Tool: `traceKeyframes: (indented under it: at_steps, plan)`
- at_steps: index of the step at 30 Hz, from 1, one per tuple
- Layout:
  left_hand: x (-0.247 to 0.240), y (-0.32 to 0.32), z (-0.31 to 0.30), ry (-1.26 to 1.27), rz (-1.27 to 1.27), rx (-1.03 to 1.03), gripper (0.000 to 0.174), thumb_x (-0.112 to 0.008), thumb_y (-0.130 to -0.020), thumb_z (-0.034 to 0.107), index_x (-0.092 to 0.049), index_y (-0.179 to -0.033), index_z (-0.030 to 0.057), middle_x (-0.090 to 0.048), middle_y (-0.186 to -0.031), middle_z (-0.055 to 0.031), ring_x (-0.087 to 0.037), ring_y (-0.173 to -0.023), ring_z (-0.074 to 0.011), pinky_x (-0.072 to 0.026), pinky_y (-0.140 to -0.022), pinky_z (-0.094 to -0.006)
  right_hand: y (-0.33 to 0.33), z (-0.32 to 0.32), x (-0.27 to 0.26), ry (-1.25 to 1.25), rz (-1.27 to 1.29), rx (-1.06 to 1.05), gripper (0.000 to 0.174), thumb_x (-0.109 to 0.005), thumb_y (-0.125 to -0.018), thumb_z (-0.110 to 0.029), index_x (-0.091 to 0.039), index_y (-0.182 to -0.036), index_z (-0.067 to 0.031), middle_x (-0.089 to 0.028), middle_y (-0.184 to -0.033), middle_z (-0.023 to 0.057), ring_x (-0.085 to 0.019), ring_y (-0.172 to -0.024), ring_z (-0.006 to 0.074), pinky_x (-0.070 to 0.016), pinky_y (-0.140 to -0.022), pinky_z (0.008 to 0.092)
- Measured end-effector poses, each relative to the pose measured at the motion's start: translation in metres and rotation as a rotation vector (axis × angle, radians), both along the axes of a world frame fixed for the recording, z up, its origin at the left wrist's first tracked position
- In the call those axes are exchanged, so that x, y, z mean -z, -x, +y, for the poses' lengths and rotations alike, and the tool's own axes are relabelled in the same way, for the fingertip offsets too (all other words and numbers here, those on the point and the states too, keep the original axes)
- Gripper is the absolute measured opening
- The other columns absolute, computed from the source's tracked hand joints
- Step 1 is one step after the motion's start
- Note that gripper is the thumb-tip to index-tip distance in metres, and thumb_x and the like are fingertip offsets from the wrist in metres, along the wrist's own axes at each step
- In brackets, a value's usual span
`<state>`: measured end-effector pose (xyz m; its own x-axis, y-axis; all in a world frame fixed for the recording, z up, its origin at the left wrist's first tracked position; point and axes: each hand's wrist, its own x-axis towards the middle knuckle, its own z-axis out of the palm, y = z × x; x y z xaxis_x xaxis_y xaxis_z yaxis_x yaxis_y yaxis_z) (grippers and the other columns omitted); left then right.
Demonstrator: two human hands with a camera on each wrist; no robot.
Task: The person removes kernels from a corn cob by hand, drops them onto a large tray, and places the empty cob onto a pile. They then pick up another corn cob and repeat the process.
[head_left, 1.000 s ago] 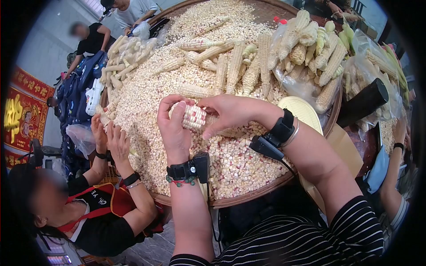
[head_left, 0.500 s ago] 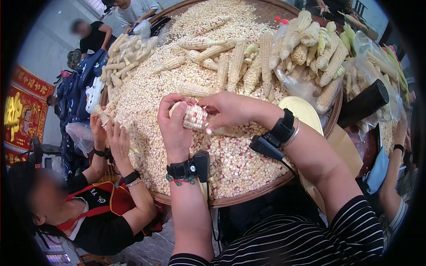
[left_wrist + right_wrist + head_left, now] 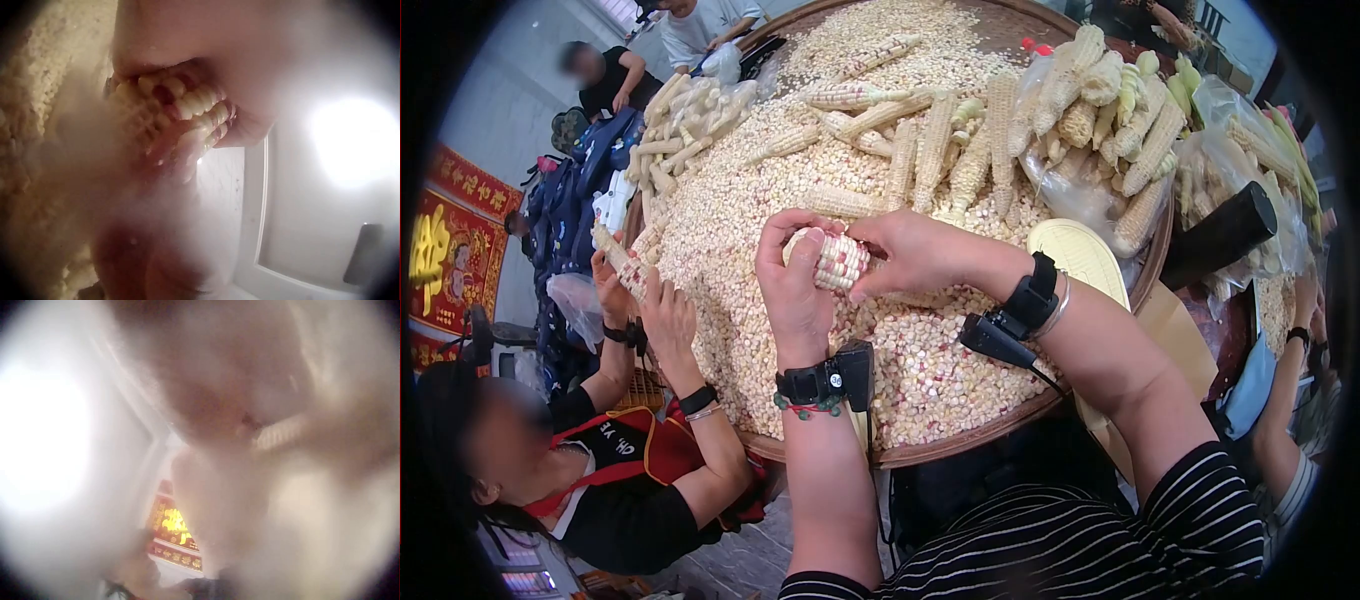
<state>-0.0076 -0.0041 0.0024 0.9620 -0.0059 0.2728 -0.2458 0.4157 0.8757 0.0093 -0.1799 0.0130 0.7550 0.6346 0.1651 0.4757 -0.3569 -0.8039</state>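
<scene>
My left hand (image 3: 792,290) grips an ear of corn (image 3: 840,262) with white and dark red kernels, thumb along its near side. At the ear's right end, my right hand (image 3: 915,250) pinches it, fingers behind and thumb in front. Close up in the left wrist view, the ear (image 3: 197,103) has full kernel rows on one part and bare, pitted cob on another. Haze blurs the right wrist view, where the fingers cover most of the ear. Beneath both hands lies a thick layer of loose kernels (image 3: 930,375).
A large round tray (image 3: 960,447) bears the kernels. Several cobs (image 3: 930,150) lie beyond my hands, with a bagged heap of cobs (image 3: 1145,130) at right. A pale yellow lid (image 3: 1080,255) sits near my right wrist. At left another person's hands (image 3: 665,315) hold a cob.
My right thumb and fingers have shifted slightly on the ear's right end, while my left hand keeps its place. The cob held by the person at left has swung up and outward.
</scene>
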Motion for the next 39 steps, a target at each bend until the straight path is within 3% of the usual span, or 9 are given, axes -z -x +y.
traceKeyframes:
  at_steps: [5,7,13,16,19,22,25,28,39]
  plan:
    - [-0.003,0.001,-0.001,-0.006,0.001,0.006,0.018,-0.056,-0.088,0.004,-0.053,-0.105,0.0009,-0.060,-0.094,-0.0105,-0.062,-0.090,-0.0218,-0.0547,-0.079,-0.0356,0.002,-0.005,-0.003,-0.060,-0.072,-0.054,0.054,-0.082,-0.070,-0.036,-0.059,-0.102,0.0010,-0.064,-0.080,0.0144,-0.058,-0.071,0.0224,-0.0464,-0.066,0.0350]
    - [-0.007,0.005,-0.004,0.032,0.033,0.007,0.018,-0.056,-0.085,-0.002,-0.054,-0.103,-0.0004,-0.060,-0.094,-0.0097,-0.061,-0.086,-0.0174,-0.0524,-0.080,-0.0316,0.004,-0.001,-0.009,-0.035,0.134,-0.006,0.052,-0.081,-0.071,-0.037,-0.060,-0.100,0.0009,-0.061,-0.077,0.0121,-0.055,-0.070,0.0184,-0.0455,-0.065,0.0336]
    - [-0.008,0.005,-0.005,0.012,-0.009,0.002,0.019,-0.054,-0.084,-0.002,-0.054,-0.103,-0.0013,-0.060,-0.093,-0.0103,-0.061,-0.086,-0.0180,-0.0523,-0.080,-0.0324,0.002,-0.003,-0.009,-0.012,0.042,0.015,0.048,-0.081,-0.073,-0.036,-0.060,-0.094,0.0013,-0.058,-0.069,0.0088,-0.050,-0.066,0.0145,-0.0430,-0.061,0.0336]
    - [-0.005,0.002,-0.001,-0.007,-0.022,0.016,0.019,-0.055,-0.087,0.004,-0.053,-0.105,0.0006,-0.059,-0.093,-0.0103,-0.062,-0.091,-0.0225,-0.0537,-0.081,-0.0357,-0.003,-0.001,0.002,-0.104,0.023,-0.055,0.049,-0.081,-0.072,-0.035,-0.060,-0.097,0.0011,-0.059,-0.070,0.0086,-0.050,-0.065,0.0150,-0.0437,-0.061,0.0331]
    - [-0.005,0.003,-0.002,-0.029,-0.024,0.005,0.019,-0.055,-0.086,0.004,-0.053,-0.105,0.0005,-0.059,-0.093,-0.0103,-0.062,-0.091,-0.0224,-0.0537,-0.081,-0.0355,-0.002,-0.009,-0.010,0.018,0.089,-0.065,0.053,-0.082,-0.071,-0.036,-0.060,-0.101,0.0013,-0.063,-0.077,0.0105,-0.054,-0.069,0.0158,-0.0459,-0.065,0.0324]
    - [-0.006,0.003,-0.003,-0.047,-0.025,0.003,0.018,-0.054,-0.087,0.004,-0.053,-0.104,0.0004,-0.059,-0.093,-0.0104,-0.063,-0.091,-0.0221,-0.0536,-0.081,-0.0352,0.002,-0.008,-0.008,-0.092,0.014,-0.095,0.058,-0.082,-0.070,-0.040,-0.059,-0.105,0.0016,-0.064,-0.079,0.0115,-0.056,-0.071,0.0167,-0.0471,-0.066,0.0321]
    - [-0.007,0.004,-0.004,-0.045,-0.001,-0.003,0.018,-0.054,-0.086,0.004,-0.053,-0.104,0.0003,-0.059,-0.093,-0.0105,-0.063,-0.090,-0.0217,-0.0536,-0.080,-0.0350,0.005,0.002,-0.010,-0.043,0.143,0.015,0.060,-0.082,-0.070,-0.042,-0.060,-0.104,0.0018,-0.063,-0.076,0.0106,-0.056,-0.070,0.0173,-0.0468,-0.065,0.0328]
    - [-0.010,0.006,-0.007,-0.021,-0.019,-0.003,0.019,-0.056,-0.084,0.000,-0.054,-0.103,-0.0011,-0.061,-0.092,-0.0109,-0.061,-0.086,-0.0187,-0.0523,-0.079,-0.0324,0.009,0.002,-0.015,-0.045,0.109,0.070,0.056,-0.080,-0.072,-0.042,-0.060,-0.101,0.0013,-0.062,-0.073,0.0101,-0.056,-0.068,0.0171,-0.0463,-0.064,0.0330]
    - [-0.008,0.004,-0.005,0.011,-0.017,0.006,0.021,-0.055,-0.082,0.000,-0.054,-0.103,-0.0006,-0.060,-0.091,-0.0101,-0.061,-0.086,-0.0195,-0.0521,-0.080,-0.0330,0.003,-0.006,-0.006,-0.052,0.009,-0.016,0.049,-0.083,-0.071,-0.033,-0.060,-0.096,0.0024,-0.061,-0.075,0.0091,-0.053,-0.070,0.0152,-0.0449,-0.066,0.0319]
